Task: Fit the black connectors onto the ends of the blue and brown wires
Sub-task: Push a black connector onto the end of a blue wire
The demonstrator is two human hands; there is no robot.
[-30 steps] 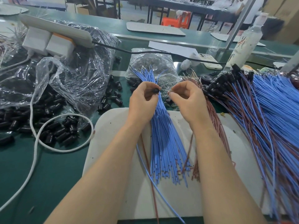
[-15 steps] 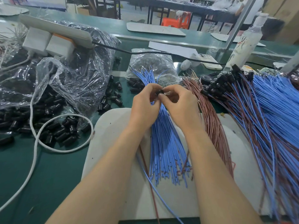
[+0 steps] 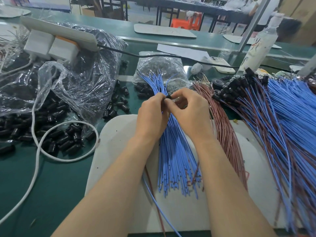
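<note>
My left hand [image 3: 152, 115] pinches a small black connector [image 3: 168, 97] at its fingertips. My right hand [image 3: 189, 112] meets it from the right, fingers curled and pinching wire ends at the connector. A blue wire [image 3: 159, 207] and a brown wire [image 3: 153, 187] trail down from under my left wrist. Both hands hover over a fan of loose blue wires [image 3: 172, 159] on a white board [image 3: 116, 151]. A bundle of brown wires [image 3: 225, 132] lies just right of my right hand. Loose black connectors [image 3: 65, 141] are spread at the left.
Finished blue and brown wires with black connectors [image 3: 273, 117] pile up at the right. Clear plastic bags [image 3: 82, 79] of connectors, a white power strip [image 3: 58, 31] and a white cable [image 3: 39, 151] fill the left. A bag of small parts [image 3: 162, 65], a phone [image 3: 220, 65] and a bottle [image 3: 259, 45] stand behind.
My hands, apart a second ago, have come together. The right hand moved left with its wire ends to the connector in my left fingers.
</note>
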